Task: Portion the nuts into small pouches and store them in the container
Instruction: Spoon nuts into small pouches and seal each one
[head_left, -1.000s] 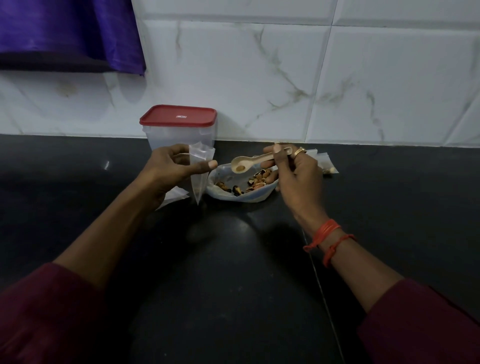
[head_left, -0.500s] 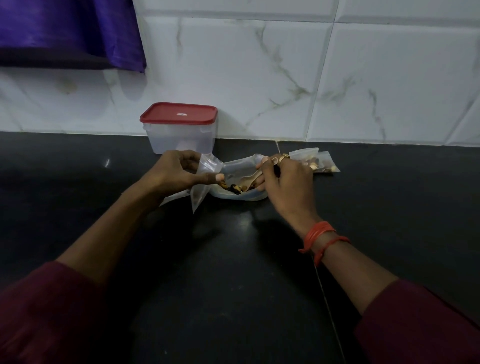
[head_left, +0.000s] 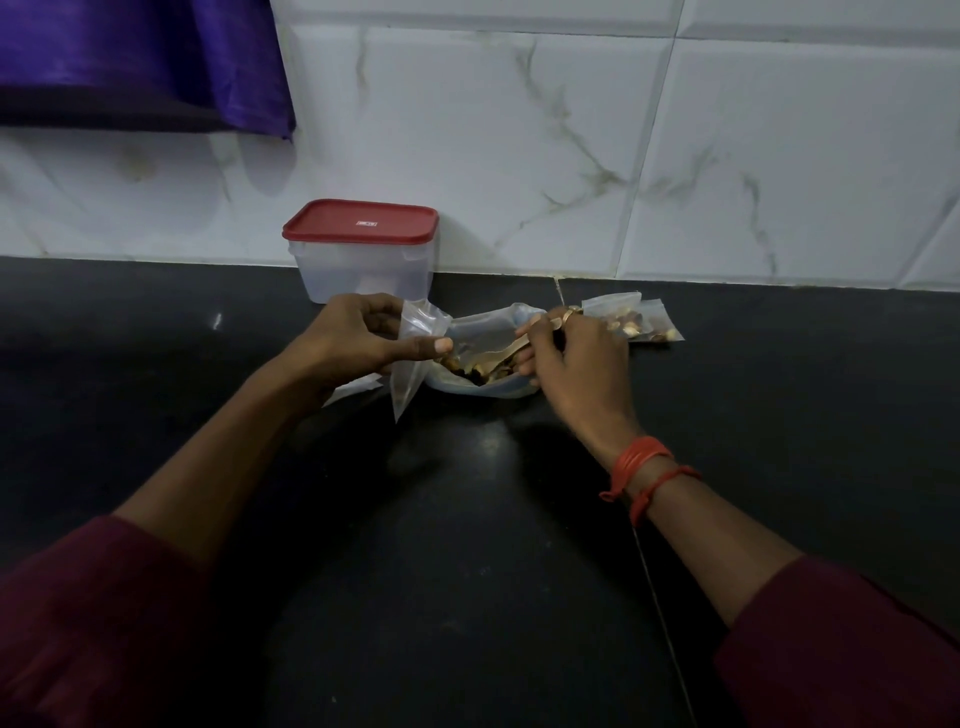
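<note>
– Nuts (head_left: 478, 370) lie in the open bag (head_left: 488, 327) on the black counter (head_left: 467, 519), between your two hands. What is each hand doing?

– Your left hand (head_left: 348, 338) pinches the mouth of an empty small pouch (head_left: 413, 364) between thumb and fingers, right beside the bag's left edge. Your right hand (head_left: 576, 358) has its fingers curled round a spoon (head_left: 501, 354), whose bowl is down among the nuts.

– So what could spoil it from here?

– The pouch mouth looks barely parted. Tip a heaped spoon at it and you would probably scatter nuts over the counter, where the dark ones would be hard to spot. The bag is limp and nothing steadies it, so digging hard could drag or fold it.

– And further back?

– Filled pouches (head_left: 636, 325) sit just behind your right hand. I cannot tell whether they are sealed, and a careless wrist might knock them. The container (head_left: 363, 270) stands against the tiled wall beyond your left hand with its red lid (head_left: 361, 221) on. You will need a free hand to open it, and an unsealed pouch set down could spill.
</note>
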